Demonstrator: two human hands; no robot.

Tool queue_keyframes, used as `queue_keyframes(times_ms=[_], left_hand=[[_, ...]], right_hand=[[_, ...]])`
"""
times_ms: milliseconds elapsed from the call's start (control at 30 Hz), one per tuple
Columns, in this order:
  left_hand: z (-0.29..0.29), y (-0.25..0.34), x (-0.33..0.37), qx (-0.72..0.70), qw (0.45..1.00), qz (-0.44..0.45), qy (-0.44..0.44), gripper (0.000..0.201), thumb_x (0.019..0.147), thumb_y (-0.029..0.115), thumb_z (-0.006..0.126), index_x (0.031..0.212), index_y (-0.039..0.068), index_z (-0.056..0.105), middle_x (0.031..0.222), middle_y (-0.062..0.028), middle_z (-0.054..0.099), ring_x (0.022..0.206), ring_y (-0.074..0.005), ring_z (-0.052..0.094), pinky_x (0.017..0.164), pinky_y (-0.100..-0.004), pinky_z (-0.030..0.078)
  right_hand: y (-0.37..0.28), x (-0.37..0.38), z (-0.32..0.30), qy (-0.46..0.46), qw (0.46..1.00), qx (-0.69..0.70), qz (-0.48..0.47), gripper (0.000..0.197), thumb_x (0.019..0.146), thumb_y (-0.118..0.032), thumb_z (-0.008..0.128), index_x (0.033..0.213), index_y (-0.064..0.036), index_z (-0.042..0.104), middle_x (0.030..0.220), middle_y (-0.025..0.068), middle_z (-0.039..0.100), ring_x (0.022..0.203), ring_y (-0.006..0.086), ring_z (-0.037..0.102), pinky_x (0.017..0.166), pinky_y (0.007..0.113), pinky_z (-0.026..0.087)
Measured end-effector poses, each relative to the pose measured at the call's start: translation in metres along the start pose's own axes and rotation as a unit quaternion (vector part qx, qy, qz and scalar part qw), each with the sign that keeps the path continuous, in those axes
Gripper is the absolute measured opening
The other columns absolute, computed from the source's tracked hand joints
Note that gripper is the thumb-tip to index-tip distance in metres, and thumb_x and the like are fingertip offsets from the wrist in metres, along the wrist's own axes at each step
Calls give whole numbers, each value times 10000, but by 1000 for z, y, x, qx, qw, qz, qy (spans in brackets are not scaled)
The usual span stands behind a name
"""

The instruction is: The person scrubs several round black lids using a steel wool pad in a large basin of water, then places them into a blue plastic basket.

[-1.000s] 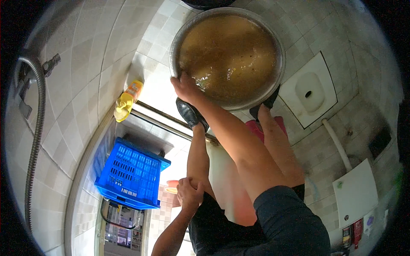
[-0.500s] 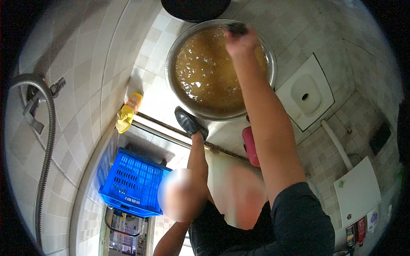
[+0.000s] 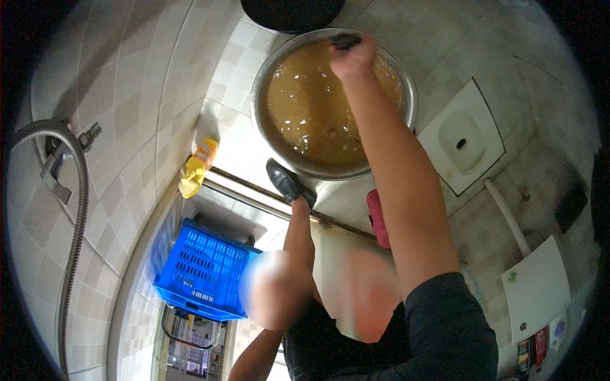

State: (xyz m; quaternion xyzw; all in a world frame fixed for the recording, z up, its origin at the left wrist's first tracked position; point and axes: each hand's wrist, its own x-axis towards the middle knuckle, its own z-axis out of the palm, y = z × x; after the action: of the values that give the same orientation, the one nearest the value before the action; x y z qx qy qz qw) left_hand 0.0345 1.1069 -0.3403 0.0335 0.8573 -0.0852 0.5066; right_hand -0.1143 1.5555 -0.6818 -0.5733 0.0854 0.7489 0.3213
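The basin (image 3: 258, 108), round and metal, stood on the tiled floor (image 3: 229, 82) and held murky brown water (image 3: 302, 101) dotted with bright glints. At the basin's far side was the right hand (image 3: 354, 60), its fingers bent round a dark thing (image 3: 345, 42) too unclear to name. The right forearm (image 3: 406, 184) crossed the basin's right side. The left hand (image 3: 276, 289) was well apart from the basin, nearer the person and to the left, by the left leg (image 3: 298, 235); a blur covered it, so how open it was, and whether it held anything, could not be told.

Just beyond the basin was a black tub (image 3: 292, 16). Just on its near side, to the left, was a black shoe (image 3: 284, 180); nearer and to the right, a pink thing (image 3: 377, 219) showed beside the forearm. Right of the basin was a floor-set toilet (image 3: 462, 140). Left of the basin and nearer were a yellow bottle (image 3: 199, 166), then a blue crate (image 3: 203, 270); farther left, a metal hose (image 3: 81, 209) hung by the wall (image 3: 136, 95).
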Motion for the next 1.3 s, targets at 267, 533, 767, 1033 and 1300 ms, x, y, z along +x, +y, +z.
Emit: queue_keyframes(times_ms=[267,533,767,1033,1300], left_hand=[[-5,13,3,18,1000,19,5,394,770,301,724,1062,56,628,1081,-159,594,1030,-359,561,899,-468,461],[3,-5,5,-3,1000,25,8,420,763,364,738,1022,55,619,1039,-182,597,975,-376,575,854,-482,477],[10,-7,2,-9,1000,21,-2,420,754,350,744,1019,50,615,1018,-187,593,969,-374,575,848,-498,471],[-7,20,-10,-8,999,-26,-21,456,758,364,741,1061,47,616,1076,-162,589,1009,-364,564,871,-480,472],[14,6,-8,-6,1000,22,2,533,752,374,752,1095,-2,592,1077,-188,582,1025,-373,550,895,-467,461]], right_hand=[[129,-31,0,-44,928,-355,103,557,970,-505,458,1337,-89,512,1265,108,565,1069,246,531,924,382,441],[187,-134,-144,-242,631,-733,-83,677,941,-392,498,1398,87,355,1400,337,425,1316,466,398,1105,475,323],[52,-177,-208,-264,317,-907,84,580,922,-479,485,1273,-18,516,1336,233,538,1241,444,475,1056,586,316],[-103,-119,-221,-270,-120,-951,-90,666,926,-512,454,1353,-8,537,1427,168,482,1416,385,284,1167,597,69],[-148,5,-116,-225,-412,-841,-268,572,932,-298,496,1437,-33,449,1566,104,316,1489,322,129,1215,548,9]])
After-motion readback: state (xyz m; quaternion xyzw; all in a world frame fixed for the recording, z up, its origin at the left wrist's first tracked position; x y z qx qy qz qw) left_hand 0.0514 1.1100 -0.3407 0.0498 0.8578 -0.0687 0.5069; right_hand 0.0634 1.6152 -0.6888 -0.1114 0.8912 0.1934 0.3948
